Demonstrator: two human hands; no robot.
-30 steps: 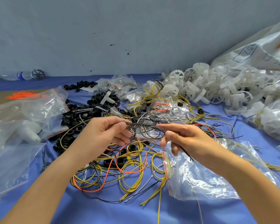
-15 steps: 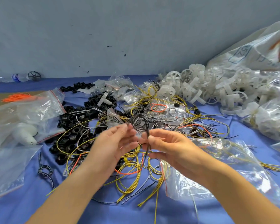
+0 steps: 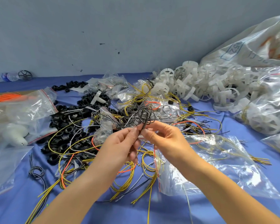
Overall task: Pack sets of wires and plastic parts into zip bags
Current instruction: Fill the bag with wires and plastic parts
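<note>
Left hand (image 3: 120, 144) and right hand (image 3: 165, 138) now meet, both pinching the thin black wire coil (image 3: 144, 116), folded for the clear plastic zip bag (image 3: 217, 159) at four o'clock

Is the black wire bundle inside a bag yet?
No, the left hand and right hand pinch the black wire bundle outside any bag.

A blue cloth (image 3: 168, 212) bears loose wires (image 3: 149, 183), black rings (image 3: 63, 126), white plastic wheels (image 3: 200, 88) and zip bags (image 3: 225, 167).
</note>
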